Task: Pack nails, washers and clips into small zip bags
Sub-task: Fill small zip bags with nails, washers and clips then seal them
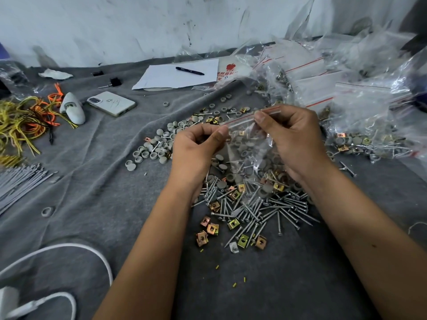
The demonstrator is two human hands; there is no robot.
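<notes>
Pinching one zip bag (248, 144) between them, two hands' fingers (220, 135) curl closed.

Printing is seen on one item only: a white plastic bag (227, 71) at the far side of the grey cloth, just right of the paper sheet (175, 75) and partly covered by clear bags. A red apple logo is printed on it, with a row of red-orange characters beneath. The characters are cut off at the edge and too blurred to be read. Faint scribbled marks are noted on the back of the white phone (112, 103) at far left; nothing legible.
</notes>
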